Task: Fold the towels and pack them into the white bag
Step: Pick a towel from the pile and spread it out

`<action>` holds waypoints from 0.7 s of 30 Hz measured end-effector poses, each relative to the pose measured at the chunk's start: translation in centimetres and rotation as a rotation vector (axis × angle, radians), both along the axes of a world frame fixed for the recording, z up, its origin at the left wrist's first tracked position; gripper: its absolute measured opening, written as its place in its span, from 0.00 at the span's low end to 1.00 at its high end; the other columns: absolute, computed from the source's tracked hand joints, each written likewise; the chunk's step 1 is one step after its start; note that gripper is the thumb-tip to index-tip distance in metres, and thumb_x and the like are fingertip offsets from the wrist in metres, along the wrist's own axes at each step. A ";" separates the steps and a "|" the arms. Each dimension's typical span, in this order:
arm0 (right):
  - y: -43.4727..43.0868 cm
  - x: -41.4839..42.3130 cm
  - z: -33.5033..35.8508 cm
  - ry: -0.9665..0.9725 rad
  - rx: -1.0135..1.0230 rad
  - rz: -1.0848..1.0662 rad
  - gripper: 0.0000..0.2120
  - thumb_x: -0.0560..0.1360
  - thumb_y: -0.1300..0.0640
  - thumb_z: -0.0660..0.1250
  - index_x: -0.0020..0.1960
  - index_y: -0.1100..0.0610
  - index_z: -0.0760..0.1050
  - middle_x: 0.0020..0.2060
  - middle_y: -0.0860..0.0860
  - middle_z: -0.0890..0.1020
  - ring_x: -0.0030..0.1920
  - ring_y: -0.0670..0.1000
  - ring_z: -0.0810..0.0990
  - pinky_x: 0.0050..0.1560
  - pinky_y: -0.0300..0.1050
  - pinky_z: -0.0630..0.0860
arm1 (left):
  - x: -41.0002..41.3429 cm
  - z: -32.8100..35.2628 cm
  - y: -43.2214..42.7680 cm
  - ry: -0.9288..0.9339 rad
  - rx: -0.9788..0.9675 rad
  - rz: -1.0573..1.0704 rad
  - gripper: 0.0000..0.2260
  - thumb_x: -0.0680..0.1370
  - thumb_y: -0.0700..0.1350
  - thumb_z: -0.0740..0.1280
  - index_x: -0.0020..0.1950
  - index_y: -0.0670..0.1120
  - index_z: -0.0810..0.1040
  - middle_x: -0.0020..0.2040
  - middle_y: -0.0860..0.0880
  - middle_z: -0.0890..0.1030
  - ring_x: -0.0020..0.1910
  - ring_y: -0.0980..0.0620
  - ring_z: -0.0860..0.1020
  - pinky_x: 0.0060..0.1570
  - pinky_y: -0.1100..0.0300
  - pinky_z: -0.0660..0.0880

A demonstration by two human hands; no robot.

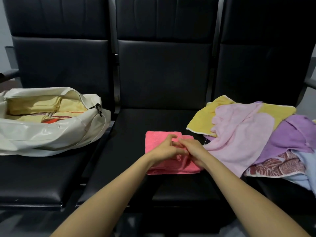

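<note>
L hand (165, 151) & R hand (194, 148) bare; forearms (239, 189) bare, slender.

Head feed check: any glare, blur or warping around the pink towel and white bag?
Head view: dim light, the black seats lose detail; soft glare on the white bag; wide-angle bending curves the outer seat backs; the pink towel is fairly sharp, but left hand and right hand overlap, grip unreadable.

Bare seat (133, 120) lies between white bag (42, 134) and towel pile (239, 134).
</note>
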State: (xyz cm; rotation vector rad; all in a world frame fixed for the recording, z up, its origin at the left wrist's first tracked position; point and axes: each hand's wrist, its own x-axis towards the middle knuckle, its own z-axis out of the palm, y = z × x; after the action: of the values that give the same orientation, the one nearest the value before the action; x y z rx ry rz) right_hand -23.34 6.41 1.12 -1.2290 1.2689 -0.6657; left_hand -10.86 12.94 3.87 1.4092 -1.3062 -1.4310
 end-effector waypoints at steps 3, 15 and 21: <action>-0.1 -0.4 0.2 0.092 -0.116 0.027 0.08 0.79 0.63 0.63 0.52 0.57 0.80 0.43 0.55 0.83 0.42 0.53 0.82 0.45 0.47 0.79 | 0.7 0.1 0.0 0.061 0.071 0.074 0.22 0.78 0.35 0.65 0.67 0.42 0.58 0.42 0.44 0.78 0.36 0.52 0.79 0.38 0.62 0.79; 0.0 -2.4 1.4 0.766 -0.460 0.077 0.21 0.80 0.63 0.56 0.73 0.58 0.66 0.63 0.60 0.77 0.60 0.60 0.76 0.54 0.46 0.71 | 5.7 -1.7 0.0 -0.546 0.089 0.398 0.11 0.76 0.44 0.67 0.55 0.44 0.70 0.52 0.46 0.77 0.48 0.49 0.78 0.48 0.53 0.78; 0.6 -2.0 0.3 1.068 -0.540 0.181 0.23 0.80 0.64 0.53 0.75 0.60 0.58 0.64 0.58 0.73 0.60 0.58 0.76 0.52 0.48 0.72 | 5.2 -1.3 -0.1 -0.443 0.204 0.353 0.16 0.76 0.54 0.68 0.52 0.42 0.76 0.44 0.49 0.77 0.37 0.55 0.74 0.31 0.64 0.69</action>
State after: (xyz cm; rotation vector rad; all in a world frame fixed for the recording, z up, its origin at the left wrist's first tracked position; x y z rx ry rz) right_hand -25.35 7.05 1.45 -2.2836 1.8470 -0.1727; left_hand -5.71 12.84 2.55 2.0639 -1.1088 -1.0718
